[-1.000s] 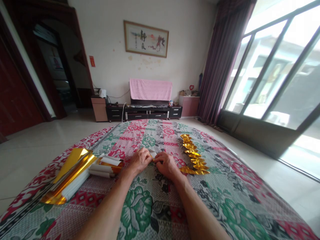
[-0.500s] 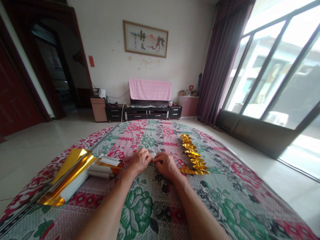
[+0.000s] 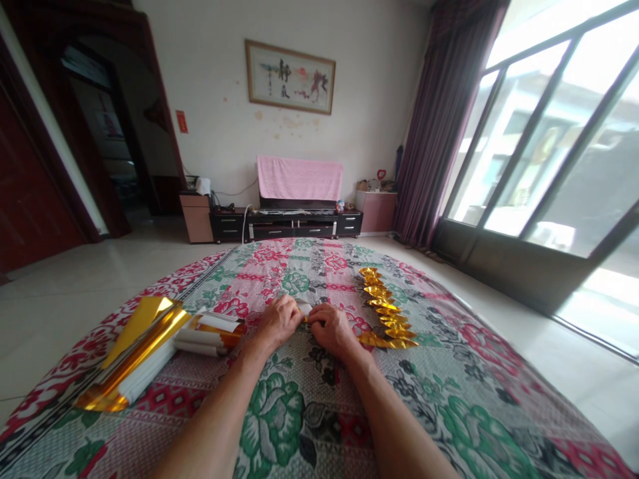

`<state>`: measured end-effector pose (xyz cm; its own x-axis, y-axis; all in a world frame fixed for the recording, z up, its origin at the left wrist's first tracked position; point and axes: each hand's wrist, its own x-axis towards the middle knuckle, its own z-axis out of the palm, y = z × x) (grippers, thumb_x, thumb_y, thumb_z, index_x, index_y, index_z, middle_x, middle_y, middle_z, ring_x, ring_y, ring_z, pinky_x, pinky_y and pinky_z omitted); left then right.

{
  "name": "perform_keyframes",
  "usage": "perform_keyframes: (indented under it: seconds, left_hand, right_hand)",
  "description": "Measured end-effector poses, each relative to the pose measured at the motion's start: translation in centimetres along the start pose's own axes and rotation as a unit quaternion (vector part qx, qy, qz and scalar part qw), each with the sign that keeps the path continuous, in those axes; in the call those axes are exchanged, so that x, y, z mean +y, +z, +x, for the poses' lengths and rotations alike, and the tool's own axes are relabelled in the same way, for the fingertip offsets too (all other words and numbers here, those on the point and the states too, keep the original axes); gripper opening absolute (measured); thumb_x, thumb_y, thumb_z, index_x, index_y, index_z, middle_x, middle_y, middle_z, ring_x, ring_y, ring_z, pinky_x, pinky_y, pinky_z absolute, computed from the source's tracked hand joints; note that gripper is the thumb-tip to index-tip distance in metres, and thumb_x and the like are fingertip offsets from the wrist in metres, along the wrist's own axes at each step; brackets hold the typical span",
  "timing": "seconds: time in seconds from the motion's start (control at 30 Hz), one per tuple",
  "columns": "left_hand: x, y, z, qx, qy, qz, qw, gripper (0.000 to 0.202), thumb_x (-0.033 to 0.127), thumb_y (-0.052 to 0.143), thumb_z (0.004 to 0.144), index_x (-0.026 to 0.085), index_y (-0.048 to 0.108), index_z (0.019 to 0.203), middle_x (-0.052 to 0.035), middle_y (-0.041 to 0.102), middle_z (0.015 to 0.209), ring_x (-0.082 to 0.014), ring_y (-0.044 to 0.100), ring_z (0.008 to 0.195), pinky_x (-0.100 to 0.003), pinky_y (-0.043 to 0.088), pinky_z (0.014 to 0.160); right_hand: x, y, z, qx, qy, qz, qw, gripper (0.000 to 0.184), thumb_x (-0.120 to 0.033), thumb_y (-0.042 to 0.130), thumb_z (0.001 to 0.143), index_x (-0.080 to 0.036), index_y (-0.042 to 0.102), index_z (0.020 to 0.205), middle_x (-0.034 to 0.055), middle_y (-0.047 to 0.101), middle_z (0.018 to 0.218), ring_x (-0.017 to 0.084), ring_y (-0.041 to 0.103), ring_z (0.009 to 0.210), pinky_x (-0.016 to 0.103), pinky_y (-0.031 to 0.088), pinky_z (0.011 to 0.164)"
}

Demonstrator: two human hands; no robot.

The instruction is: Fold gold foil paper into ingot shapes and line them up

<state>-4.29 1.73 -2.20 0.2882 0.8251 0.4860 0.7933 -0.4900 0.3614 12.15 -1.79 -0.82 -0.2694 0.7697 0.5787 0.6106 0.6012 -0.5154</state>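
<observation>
Between my two hands is a small piece of gold foil paper [image 3: 304, 308] with its white side partly showing. My left hand [image 3: 282, 320] is closed on its left end, fingers pinched together. On the other end, my right hand [image 3: 330, 326] pinches with curled fingers. Most of the paper is hidden by the fingers. Right of my right hand, folded gold foil pieces [image 3: 384, 307] lie in a row. To the left are a stack of gold foil sheets [image 3: 144, 352] and a smaller pile of white-backed rolled papers [image 3: 207, 334].
A patterned cloth [image 3: 274, 419] in red, green and grey covers the round table. Beyond it stands a low black cabinet [image 3: 294, 226] with a pink cloth [image 3: 299, 178] over something on top. A large window [image 3: 539, 146] is on the right, a doorway [image 3: 110, 133] on the left.
Almost nothing differs. Both hands keep the same grip on the foil paper, with only a very slight shift of the fingers and of the view.
</observation>
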Motion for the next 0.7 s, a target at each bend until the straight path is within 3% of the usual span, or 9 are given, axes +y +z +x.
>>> perform_keyframes:
  seconds: [0.7]
  left_hand:
    - [-0.28, 0.6, 0.13, -0.005, 0.001, 0.024, 1.0, 0.019, 0.027, 0.049, 0.081, 0.019, 0.053, 0.065, -0.0041, 0.056, 0.08, -0.0172, 0.051, 0.084, -0.032, 0.038, 0.081]
  right_hand:
    - [-0.21, -0.04, 0.06, 0.012, 0.003, -0.014, 1.0, 0.03, -0.001, 0.047, 0.064, -0.02, 0.071, 0.064, 0.0023, 0.069, 0.078, 0.012, 0.062, 0.072, 0.02, 0.048, 0.071]
